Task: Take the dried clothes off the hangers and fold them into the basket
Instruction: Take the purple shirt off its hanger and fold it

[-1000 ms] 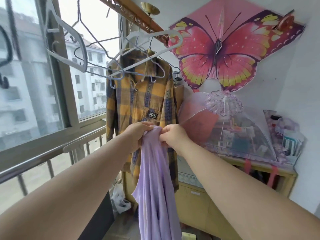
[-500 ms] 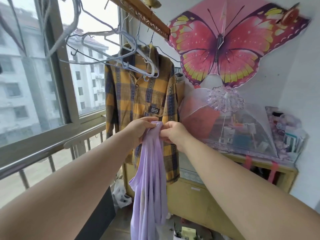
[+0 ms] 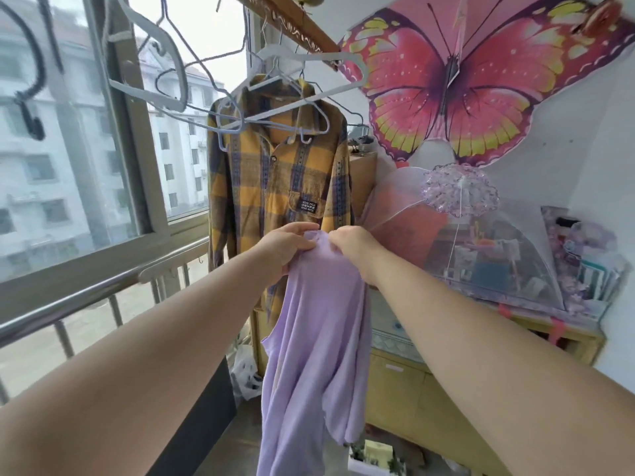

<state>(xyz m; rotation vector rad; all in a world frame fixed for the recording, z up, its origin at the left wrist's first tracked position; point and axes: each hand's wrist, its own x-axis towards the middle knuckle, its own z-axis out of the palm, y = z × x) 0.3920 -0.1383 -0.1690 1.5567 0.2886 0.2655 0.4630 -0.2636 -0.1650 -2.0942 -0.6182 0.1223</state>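
A lilac garment [image 3: 316,338] hangs in front of me, off any hanger. My left hand [image 3: 287,247] and my right hand [image 3: 354,247] pinch its top edge side by side at chest height. Behind it a yellow and navy plaid shirt [image 3: 275,187] hangs on a hanger from the wooden rail [image 3: 292,22]. Several bare white and wire hangers [image 3: 302,73] dangle from the same rail. No basket is in view.
A window with a metal railing [image 3: 103,286] runs along the left. On the right, a mesh food cover [image 3: 481,242] sits on a yellow cabinet [image 3: 412,389], with a butterfly kite [image 3: 464,73] on the wall above. A white plastic bag [image 3: 245,372] lies on the floor.
The bare hangers have swung on the rail. Both hands keep their pinch on the lilac garment, which now hangs more spread out below them.
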